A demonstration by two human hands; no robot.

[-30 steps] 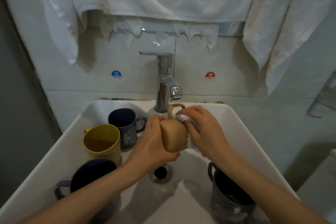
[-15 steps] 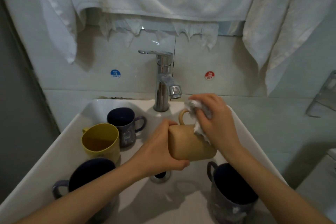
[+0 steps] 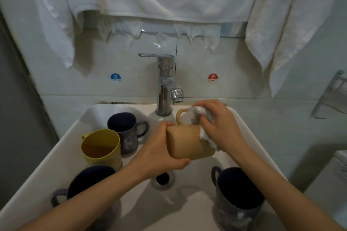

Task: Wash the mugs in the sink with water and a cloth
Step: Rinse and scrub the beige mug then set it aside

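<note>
1. Round blue sticker [image 3: 115, 77] on the white glossy tiled wall [image 3: 236, 80], left of the chrome tap [image 3: 164, 90]: white character 冷, "COLD" under it.
2. Round red sticker [image 3: 212, 78], same wall, right of the tap: white character 热, "HOT" under it.
3. Dark blue-grey ceramic mug [image 3: 237, 215], near right: pale marks, too blurred to read.

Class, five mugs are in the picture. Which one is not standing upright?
The tan mug, held on its side by the left hand while the right hand presses a cloth to it. The other four stand upright.
</note>
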